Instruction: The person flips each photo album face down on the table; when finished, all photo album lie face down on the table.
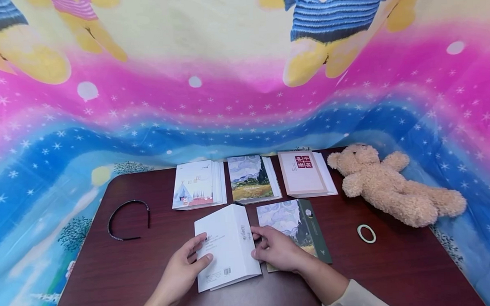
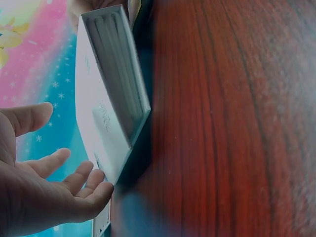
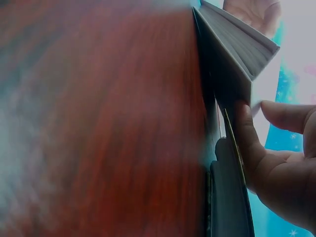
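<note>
A white photo album (image 1: 221,248), its printed back cover with a barcode facing up, is held tilted over the table. My right hand (image 1: 278,248) pinches its spine edge, thumb on one side and fingers underneath, as the right wrist view shows the hand (image 3: 281,158) at the album's corner (image 3: 242,74). My left hand (image 1: 182,267) is at the opposite edge with fingers spread. In the left wrist view that hand (image 2: 59,182) has its thumb well apart and fingertips right at the album (image 2: 106,108). Beneath the right hand lies a landscape-painted album (image 1: 285,223) with a dark green spine.
Along the back stand a tent-picture album (image 1: 193,186), another landscape-painted album (image 1: 250,180) and a pale pink one (image 1: 304,173). A teddy bear (image 1: 388,184) lies at right, near a pale green ring (image 1: 374,234). A black headband (image 1: 109,225) is at left on the dark table (image 1: 151,264).
</note>
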Action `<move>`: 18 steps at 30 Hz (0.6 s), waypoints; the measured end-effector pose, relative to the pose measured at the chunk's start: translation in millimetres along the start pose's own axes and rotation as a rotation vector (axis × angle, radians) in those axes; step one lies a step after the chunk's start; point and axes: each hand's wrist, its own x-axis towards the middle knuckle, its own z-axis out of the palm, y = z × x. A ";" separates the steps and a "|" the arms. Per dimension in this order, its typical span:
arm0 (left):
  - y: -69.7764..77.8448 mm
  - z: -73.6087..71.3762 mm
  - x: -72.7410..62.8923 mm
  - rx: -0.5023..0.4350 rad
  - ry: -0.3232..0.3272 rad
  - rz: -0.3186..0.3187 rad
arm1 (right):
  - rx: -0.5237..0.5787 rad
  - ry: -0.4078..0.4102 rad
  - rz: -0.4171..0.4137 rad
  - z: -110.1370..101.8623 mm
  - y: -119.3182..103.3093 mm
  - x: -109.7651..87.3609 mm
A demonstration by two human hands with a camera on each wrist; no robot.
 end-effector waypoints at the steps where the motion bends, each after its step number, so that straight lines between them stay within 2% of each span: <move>1: 0.2 -0.4 0.2 0.005 0.000 -0.002 | -0.021 -0.004 0.003 -0.2 -0.5 -0.2; 8: 2.3 -3.6 -0.8 0.026 0.005 0.005 | 0.004 -0.069 0.051 -0.8 -4.2 -1.0; 18: 2.1 -6.1 0.8 0.037 0.000 -0.009 | -0.039 -0.099 0.023 -2.5 -4.3 0.9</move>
